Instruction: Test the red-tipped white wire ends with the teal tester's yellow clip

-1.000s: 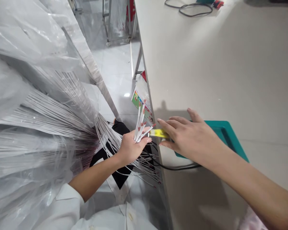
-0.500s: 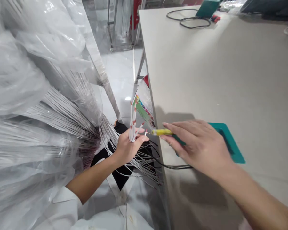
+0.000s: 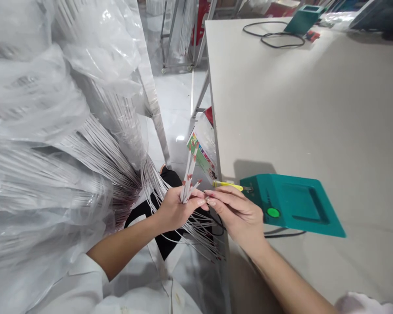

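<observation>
My left hand (image 3: 175, 209) is closed around several white cables (image 3: 187, 179) with reddish tips, which stand up between thumb and fingers. Fingertip to fingertip with it, my right hand (image 3: 237, 213) pinches at the end of one cable; the small end is mostly hidden by the fingers. Just beyond the right hand, a slim yellow piece (image 3: 229, 186) projects from the left end of a green device (image 3: 291, 203) on the table. A round bright-green button (image 3: 273, 213) shows on the device.
Long bundles of white cables (image 3: 98, 148) in clear plastic hang at my left. The pale table (image 3: 281, 109) fills the right side. A second green device (image 3: 304, 19) with a black cord lies at its far end. A wheeled rack (image 3: 180, 65) stands on the floor behind.
My right hand has moved left, away from the yellow piece and the green device, to the fingertips of my left hand. My left hand keeps its cables. The view has shifted slightly.
</observation>
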Action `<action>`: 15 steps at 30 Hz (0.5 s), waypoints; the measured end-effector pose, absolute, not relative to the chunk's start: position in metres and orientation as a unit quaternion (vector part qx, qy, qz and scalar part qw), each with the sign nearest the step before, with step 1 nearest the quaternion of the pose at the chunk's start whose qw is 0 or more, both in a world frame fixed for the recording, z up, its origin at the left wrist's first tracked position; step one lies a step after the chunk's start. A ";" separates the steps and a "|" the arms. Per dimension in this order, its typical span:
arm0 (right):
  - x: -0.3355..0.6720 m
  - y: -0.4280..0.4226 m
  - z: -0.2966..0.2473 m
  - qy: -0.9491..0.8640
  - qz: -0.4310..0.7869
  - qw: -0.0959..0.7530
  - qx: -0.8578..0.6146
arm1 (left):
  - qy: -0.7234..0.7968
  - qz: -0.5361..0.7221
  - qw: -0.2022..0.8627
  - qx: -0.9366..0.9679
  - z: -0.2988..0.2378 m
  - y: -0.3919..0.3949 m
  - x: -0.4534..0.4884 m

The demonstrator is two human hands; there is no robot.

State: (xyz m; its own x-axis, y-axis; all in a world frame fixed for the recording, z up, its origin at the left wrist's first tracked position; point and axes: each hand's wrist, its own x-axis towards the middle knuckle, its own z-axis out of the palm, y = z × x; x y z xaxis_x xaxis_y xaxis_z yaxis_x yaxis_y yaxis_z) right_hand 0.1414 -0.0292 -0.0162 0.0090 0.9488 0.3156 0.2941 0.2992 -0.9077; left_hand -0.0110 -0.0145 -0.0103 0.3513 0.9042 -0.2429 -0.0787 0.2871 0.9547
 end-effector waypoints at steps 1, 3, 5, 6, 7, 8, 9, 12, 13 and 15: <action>0.140 -0.031 -0.017 -0.601 0.348 0.518 -0.499 | 0.438 0.361 0.664 0.486 -0.010 -0.015 -0.012; 0.138 -0.033 -0.019 -0.539 0.422 0.532 -0.498 | 0.438 0.353 0.646 0.516 -0.008 -0.016 -0.013; 0.138 -0.034 -0.019 -0.479 0.516 0.518 -0.485 | 0.438 0.345 0.633 0.537 -0.005 -0.016 -0.014; 0.140 -0.033 -0.018 -0.461 0.558 0.501 -0.474 | 0.443 0.338 0.629 0.542 -0.004 -0.016 -0.015; 0.142 -0.033 -0.017 -0.453 0.587 0.484 -0.465 | 0.449 0.333 0.628 0.542 -0.003 -0.016 -0.015; 0.146 -0.031 -0.016 -0.452 0.601 0.472 -0.460 | 0.457 0.328 0.630 0.537 -0.003 -0.016 -0.016; 0.149 -0.030 -0.014 -0.456 0.602 0.468 -0.459 | 0.464 0.323 0.634 0.528 -0.003 -0.016 -0.016; 0.160 -0.025 -0.007 -0.451 0.570 0.504 -0.467 | 0.464 0.293 0.669 0.501 -0.003 -0.015 -0.019; 0.163 -0.024 -0.004 -0.446 0.564 0.515 -0.467 | 0.460 0.282 0.684 0.490 -0.003 -0.014 -0.020; 0.167 -0.022 0.000 -0.443 0.557 0.528 -0.463 | 0.460 0.272 0.707 0.464 -0.004 -0.012 -0.022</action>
